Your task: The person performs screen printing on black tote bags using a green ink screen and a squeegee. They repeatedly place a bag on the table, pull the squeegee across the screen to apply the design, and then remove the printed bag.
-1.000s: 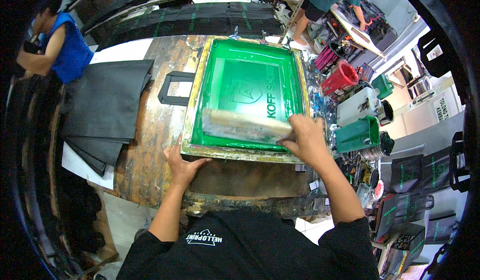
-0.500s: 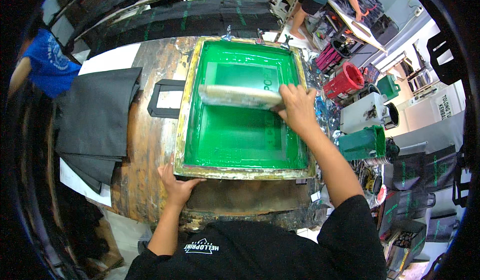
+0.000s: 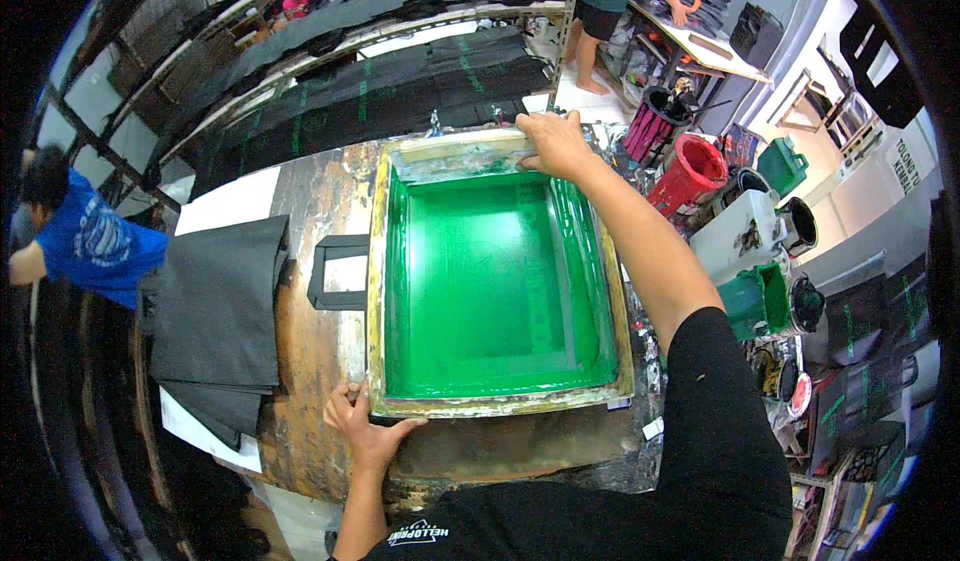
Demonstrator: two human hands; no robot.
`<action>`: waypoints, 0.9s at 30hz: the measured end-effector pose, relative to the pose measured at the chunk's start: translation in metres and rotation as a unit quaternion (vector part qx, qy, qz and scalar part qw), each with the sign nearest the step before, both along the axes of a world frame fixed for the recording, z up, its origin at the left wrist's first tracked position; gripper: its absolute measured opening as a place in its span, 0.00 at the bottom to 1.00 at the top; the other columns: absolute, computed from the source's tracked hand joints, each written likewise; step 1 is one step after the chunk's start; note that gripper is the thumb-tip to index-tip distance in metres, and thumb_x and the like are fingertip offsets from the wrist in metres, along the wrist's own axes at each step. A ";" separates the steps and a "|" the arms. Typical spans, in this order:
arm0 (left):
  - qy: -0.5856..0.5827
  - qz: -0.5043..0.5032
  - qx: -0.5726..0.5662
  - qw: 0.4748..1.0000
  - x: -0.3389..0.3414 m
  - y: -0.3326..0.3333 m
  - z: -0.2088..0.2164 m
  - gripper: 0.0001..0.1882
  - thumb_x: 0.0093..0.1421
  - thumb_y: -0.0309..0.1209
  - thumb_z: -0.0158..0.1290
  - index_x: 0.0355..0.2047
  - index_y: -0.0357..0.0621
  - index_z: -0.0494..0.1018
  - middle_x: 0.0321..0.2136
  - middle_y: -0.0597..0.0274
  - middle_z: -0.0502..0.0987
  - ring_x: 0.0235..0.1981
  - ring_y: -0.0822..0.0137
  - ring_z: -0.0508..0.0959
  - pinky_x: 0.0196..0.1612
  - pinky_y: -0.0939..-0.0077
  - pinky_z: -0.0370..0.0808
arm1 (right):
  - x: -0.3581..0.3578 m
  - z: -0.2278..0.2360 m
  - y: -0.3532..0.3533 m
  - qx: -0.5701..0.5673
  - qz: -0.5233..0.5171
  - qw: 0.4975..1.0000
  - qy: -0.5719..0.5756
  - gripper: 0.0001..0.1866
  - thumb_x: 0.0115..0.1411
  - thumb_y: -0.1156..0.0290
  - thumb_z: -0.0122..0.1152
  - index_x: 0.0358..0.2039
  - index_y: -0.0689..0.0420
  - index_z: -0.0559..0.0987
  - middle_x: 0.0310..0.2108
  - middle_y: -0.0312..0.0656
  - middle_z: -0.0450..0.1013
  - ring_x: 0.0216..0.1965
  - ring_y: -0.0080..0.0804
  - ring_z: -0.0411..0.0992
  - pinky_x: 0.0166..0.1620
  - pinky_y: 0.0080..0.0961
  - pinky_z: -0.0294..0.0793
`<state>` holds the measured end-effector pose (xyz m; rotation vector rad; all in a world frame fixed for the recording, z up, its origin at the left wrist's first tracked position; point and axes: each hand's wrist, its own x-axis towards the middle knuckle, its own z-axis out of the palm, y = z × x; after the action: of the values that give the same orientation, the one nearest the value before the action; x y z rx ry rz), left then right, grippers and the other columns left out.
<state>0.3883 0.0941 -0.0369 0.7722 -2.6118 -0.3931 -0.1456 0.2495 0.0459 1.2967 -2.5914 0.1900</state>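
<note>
A silk-screen printing frame [image 3: 378, 291] with a worn, yellowish rim lies on the table, its mesh [image 3: 470, 281] coated in wet green ink. At the frame's far end, a squeegee [image 3: 455, 161] spans the screen from side to side. My right hand [image 3: 558, 146] is closed on the squeegee's right end. My left hand [image 3: 368, 433] grips the frame's near left corner, fingers along the left side and thumb along the front edge. From under the frame's left side sticks out the black handle of a cloth bag [image 3: 320, 273].
A stack of black fabric bags [image 3: 215, 301] lies left on the paint-stained table [image 3: 320, 361]. Ink tubs, including a red bucket [image 3: 690, 171] and a green container [image 3: 755, 301], stand at the right. One person in blue [image 3: 90, 236] is at far left, another [image 3: 600, 11] stands behind.
My right hand has pushed the squeegee from mid-screen to the frame's far end. My left hand stays at the near left corner. The view has shifted, and the person in blue shows more fully.
</note>
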 end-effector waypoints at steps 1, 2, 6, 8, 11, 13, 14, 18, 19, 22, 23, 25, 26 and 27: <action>-0.019 -0.005 -0.010 1.000 -0.001 0.000 0.003 0.65 0.30 0.72 0.73 0.64 0.42 0.74 0.55 0.52 0.69 0.58 0.46 0.68 0.66 0.41 0.53 | 0.002 0.002 0.004 -0.013 0.008 1.000 0.006 0.34 0.48 0.55 0.81 0.54 0.47 0.75 0.47 0.35 0.77 0.52 0.41 0.76 0.53 0.65 0.66; -0.003 -0.030 -0.013 0.999 -0.007 -0.004 0.010 0.66 0.33 0.74 0.71 0.66 0.43 0.72 0.57 0.51 0.69 0.59 0.45 0.67 0.66 0.40 0.53 | 0.005 0.003 0.008 -0.022 0.000 1.000 0.021 0.34 0.48 0.56 0.81 0.54 0.47 0.75 0.46 0.35 0.77 0.52 0.41 0.76 0.54 0.64 0.66; 0.097 -0.160 0.023 0.982 -0.086 -0.061 0.032 0.63 0.45 0.78 0.62 0.71 0.45 0.68 0.63 0.48 0.69 0.65 0.44 0.66 0.68 0.40 0.57 | 0.018 -0.004 0.012 -0.052 -0.020 0.994 0.091 0.30 0.49 0.58 0.80 0.50 0.47 0.75 0.43 0.35 0.77 0.50 0.40 0.76 0.51 0.55 0.64; 0.092 -0.194 -0.040 0.976 -0.160 -0.066 0.070 0.58 0.50 0.75 0.62 0.70 0.44 0.69 0.62 0.48 0.70 0.63 0.45 0.68 0.67 0.45 0.60 | 0.017 -0.009 0.018 -0.053 -0.038 0.991 0.119 0.29 0.49 0.58 0.80 0.49 0.48 0.75 0.43 0.35 0.77 0.49 0.39 0.76 0.50 0.52 0.63; 0.118 -0.224 -0.133 0.958 -0.259 -0.084 0.090 0.51 0.57 0.69 0.60 0.67 0.41 0.71 0.60 0.45 0.72 0.62 0.44 0.69 0.65 0.47 0.63 | 0.020 -0.023 0.010 -0.049 -0.043 0.988 0.138 0.30 0.49 0.58 0.80 0.50 0.47 0.75 0.43 0.34 0.77 0.49 0.37 0.76 0.51 0.50 0.64; 0.136 -0.247 -0.180 0.942 -0.324 -0.093 0.085 0.45 0.60 0.65 0.60 0.62 0.39 0.74 0.56 0.45 0.75 0.59 0.44 0.72 0.63 0.47 0.65 | 0.021 -0.033 0.007 -0.048 -0.037 0.985 0.160 0.30 0.49 0.58 0.80 0.51 0.47 0.75 0.44 0.33 0.77 0.49 0.36 0.76 0.51 0.49 0.64; 0.144 -0.253 -0.218 0.931 -0.348 -0.097 0.075 0.41 0.61 0.64 0.60 0.57 0.38 0.76 0.52 0.46 0.76 0.57 0.45 0.73 0.61 0.47 0.67 | 0.021 -0.032 0.005 -0.040 -0.038 0.987 0.148 0.31 0.49 0.58 0.80 0.52 0.47 0.76 0.45 0.34 0.76 0.51 0.36 0.76 0.52 0.51 0.65; 0.111 -0.176 -0.188 0.960 -0.391 -0.100 0.047 0.34 0.62 0.63 0.59 0.34 0.38 0.75 0.39 0.50 0.78 0.45 0.46 0.77 0.50 0.51 0.74 | 0.026 -0.023 0.000 -0.006 -0.053 0.993 0.110 0.34 0.49 0.58 0.81 0.55 0.47 0.76 0.49 0.35 0.77 0.55 0.37 0.75 0.56 0.54 0.66; 0.121 -0.181 -0.184 0.959 -0.393 -0.096 0.044 0.34 0.61 0.63 0.60 0.34 0.38 0.76 0.38 0.50 0.78 0.45 0.46 0.77 0.50 0.51 0.74 | 0.026 -0.025 0.004 0.007 -0.059 0.993 0.102 0.34 0.49 0.58 0.81 0.55 0.47 0.76 0.49 0.35 0.77 0.55 0.37 0.75 0.56 0.54 0.66; 0.147 -0.188 -0.198 0.951 -0.388 -0.090 0.039 0.33 0.60 0.62 0.60 0.32 0.38 0.75 0.34 0.52 0.78 0.42 0.46 0.77 0.48 0.52 0.75 | 0.031 -0.028 0.011 -0.007 -0.060 0.992 0.111 0.34 0.48 0.59 0.81 0.55 0.47 0.76 0.48 0.35 0.77 0.54 0.38 0.75 0.56 0.53 0.66; 0.142 -0.189 -0.199 0.951 -0.383 -0.088 0.039 0.33 0.60 0.62 0.60 0.32 0.38 0.75 0.33 0.52 0.78 0.41 0.47 0.77 0.47 0.52 0.75 | 0.035 -0.028 0.013 -0.009 -0.056 0.992 0.112 0.33 0.48 0.59 0.81 0.54 0.47 0.76 0.48 0.35 0.77 0.54 0.38 0.75 0.56 0.53 0.65; 0.133 -0.191 -0.200 0.952 -0.370 -0.083 0.039 0.32 0.60 0.61 0.61 0.30 0.39 0.74 0.32 0.53 0.77 0.39 0.48 0.77 0.45 0.52 0.75 | 0.045 -0.028 0.020 -0.012 -0.049 0.992 0.115 0.33 0.48 0.60 0.81 0.54 0.47 0.76 0.47 0.35 0.77 0.54 0.38 0.75 0.56 0.53 0.65; 0.136 -0.191 -0.200 0.951 -0.362 -0.080 0.039 0.32 0.60 0.61 0.61 0.30 0.39 0.74 0.31 0.53 0.77 0.38 0.48 0.77 0.44 0.53 0.75 | 0.051 -0.027 0.022 -0.003 -0.048 0.994 0.100 0.32 0.49 0.60 0.80 0.53 0.48 0.76 0.46 0.36 0.77 0.53 0.38 0.75 0.56 0.53 0.65; 0.139 -0.190 -0.200 0.951 -0.353 -0.077 0.039 0.31 0.60 0.61 0.61 0.29 0.40 0.74 0.31 0.54 0.76 0.37 0.49 0.76 0.42 0.53 0.75 | 0.058 -0.027 0.025 -0.001 -0.043 0.995 0.095 0.32 0.49 0.60 0.80 0.53 0.48 0.76 0.46 0.36 0.77 0.52 0.38 0.75 0.56 0.52 0.65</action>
<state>0.0349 0.0171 0.0018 0.0694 -2.4426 -0.0580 -0.0872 0.2741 0.0190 1.1392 -2.4784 0.0523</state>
